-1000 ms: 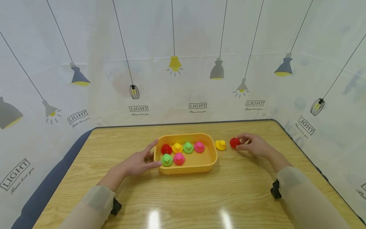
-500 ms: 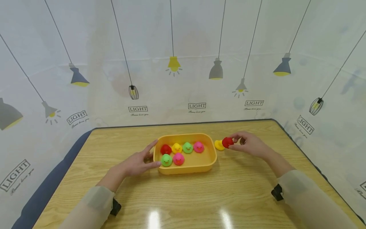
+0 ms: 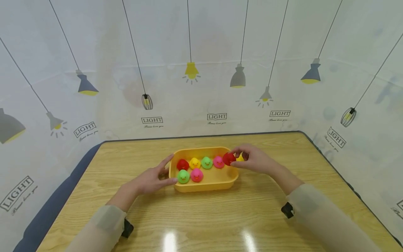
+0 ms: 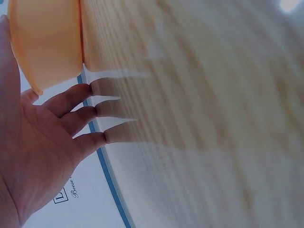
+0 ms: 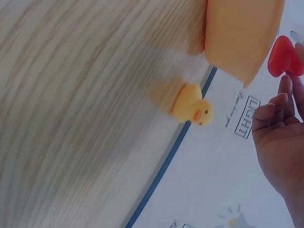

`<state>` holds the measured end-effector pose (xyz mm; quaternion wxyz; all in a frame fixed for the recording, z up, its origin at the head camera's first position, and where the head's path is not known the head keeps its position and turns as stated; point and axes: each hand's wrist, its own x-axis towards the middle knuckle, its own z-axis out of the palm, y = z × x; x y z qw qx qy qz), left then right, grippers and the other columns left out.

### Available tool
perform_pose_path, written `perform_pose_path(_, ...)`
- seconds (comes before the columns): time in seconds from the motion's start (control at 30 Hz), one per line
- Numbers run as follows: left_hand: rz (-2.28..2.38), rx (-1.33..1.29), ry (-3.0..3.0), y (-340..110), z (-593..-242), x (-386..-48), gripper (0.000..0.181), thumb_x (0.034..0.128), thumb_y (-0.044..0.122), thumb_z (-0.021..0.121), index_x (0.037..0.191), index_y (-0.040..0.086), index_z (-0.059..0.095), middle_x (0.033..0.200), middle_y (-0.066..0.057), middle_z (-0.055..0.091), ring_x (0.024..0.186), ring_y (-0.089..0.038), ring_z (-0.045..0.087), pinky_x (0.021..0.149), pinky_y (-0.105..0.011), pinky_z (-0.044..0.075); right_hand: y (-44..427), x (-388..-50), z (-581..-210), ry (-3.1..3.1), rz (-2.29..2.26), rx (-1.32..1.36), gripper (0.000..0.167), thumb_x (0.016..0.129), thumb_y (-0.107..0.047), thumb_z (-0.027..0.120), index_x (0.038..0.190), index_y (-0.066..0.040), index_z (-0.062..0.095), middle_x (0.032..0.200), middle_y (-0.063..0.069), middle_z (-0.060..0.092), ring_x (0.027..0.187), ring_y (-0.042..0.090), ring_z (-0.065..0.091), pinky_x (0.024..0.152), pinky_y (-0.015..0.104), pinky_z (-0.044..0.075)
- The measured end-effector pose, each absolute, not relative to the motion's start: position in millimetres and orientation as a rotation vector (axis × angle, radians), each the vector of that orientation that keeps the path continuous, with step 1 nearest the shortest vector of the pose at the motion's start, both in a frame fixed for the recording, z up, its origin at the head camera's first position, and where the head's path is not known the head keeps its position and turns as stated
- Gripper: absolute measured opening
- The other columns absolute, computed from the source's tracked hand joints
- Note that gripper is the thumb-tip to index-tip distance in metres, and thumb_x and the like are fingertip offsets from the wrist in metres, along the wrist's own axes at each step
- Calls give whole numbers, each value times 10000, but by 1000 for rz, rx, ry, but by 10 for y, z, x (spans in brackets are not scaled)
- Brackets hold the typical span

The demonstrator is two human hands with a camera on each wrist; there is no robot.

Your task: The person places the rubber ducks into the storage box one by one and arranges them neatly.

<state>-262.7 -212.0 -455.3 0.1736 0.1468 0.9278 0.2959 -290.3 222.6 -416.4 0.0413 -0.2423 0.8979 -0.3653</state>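
Note:
In the head view my right hand [image 3: 256,161] pinches a red rubber duck [image 3: 228,159] between thumb and fingertips, over the right end of a yellow-orange plastic tub [image 3: 204,188]. The right wrist view shows that red duck [image 5: 281,58] raised higher than the tub's rim. My left hand [image 3: 153,180] rests against the tub's left end, thumb near the front rim, fingers loosely extended. The left wrist view has several of this hand's fingertips touching the table beside the tub [image 4: 45,40]. Inside the tub sit several ducks: red [image 3: 182,165], yellow [image 3: 195,163], green [image 3: 183,176] and pink [image 3: 196,175].
A yellow duck [image 5: 192,105] stands on the wooden table [image 3: 201,217] just right of the tub, partly hidden by my right hand in the head view. Lamp-printed white cloth [image 3: 176,94] hangs behind the table and along both sides.
My right hand has lifted the red duck off the table and carried it left, past the yellow duck, to the tub's right end. My left hand has stayed at the tub.

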Motion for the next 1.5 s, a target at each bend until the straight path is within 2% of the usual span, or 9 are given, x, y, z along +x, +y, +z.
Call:
perform_pose_path(0.17,840,419,2630,-2113,-4551,-2628,1034,968,770,659,1742,527,19,1697,-123,512,1601,-497,411,1284,-774,275,2013,-2914,-4182,2719,-1136,-798,346,941,-302,883,1235,-152,778,1092,142,715,834,184,559,717,274,476)
perform_pose_path(0.4,845,428,2630,-2108,-4532,-2608,1031,980,753,658,1751,500,21,1700,-135,504,1595,-514,410,1280,-777,279,1743,-2918,-4217,2676,-1184,-843,345,944,-312,881,1237,-157,786,1040,38,711,865,190,576,746,275,497)
perform_pose_path(0.6,840,406,2628,-2108,-4536,-2602,1029,969,762,665,1741,532,26,1702,-134,502,1594,-519,408,1276,-778,284,1587,-2930,-4270,2642,-1224,-805,356,947,-274,879,1266,-154,777,1057,22,703,921,202,585,787,290,519)
perform_pose_path(0.9,834,413,2632,-2106,-4538,-2608,1027,972,763,659,1744,524,26,1697,-147,507,1584,-521,424,1268,-780,299,1541,-2925,-4360,2606,-1241,-749,350,957,-247,871,1275,-148,764,1063,47,692,932,203,578,811,306,514)
perform_pose_path(1.07,840,408,2633,-2113,-4530,-2610,1014,972,759,664,1734,551,28,1694,-147,512,1583,-506,435,1278,-769,295,1524,-2933,-4401,2604,-1226,-742,347,962,-244,867,1280,-159,760,1063,24,697,931,198,590,821,314,524)
perform_pose_path(1.3,822,426,2637,-2113,-4516,-2606,1012,987,751,648,1745,519,18,1683,-173,522,1570,-531,438,1265,-778,308,1526,-2924,-4432,2604,-1145,-740,326,947,-303,880,1236,-203,766,1018,-21,709,919,190,619,806,325,549)
perform_pose_path(1.5,819,431,2638,-2110,-4531,-2607,1015,986,752,648,1745,517,16,1677,-181,527,1566,-538,440,1258,-784,312,1510,-2908,-4466,2643,-1063,-726,299,949,-320,875,1219,-244,771,992,-64,708,945,175,634,853,345,561)
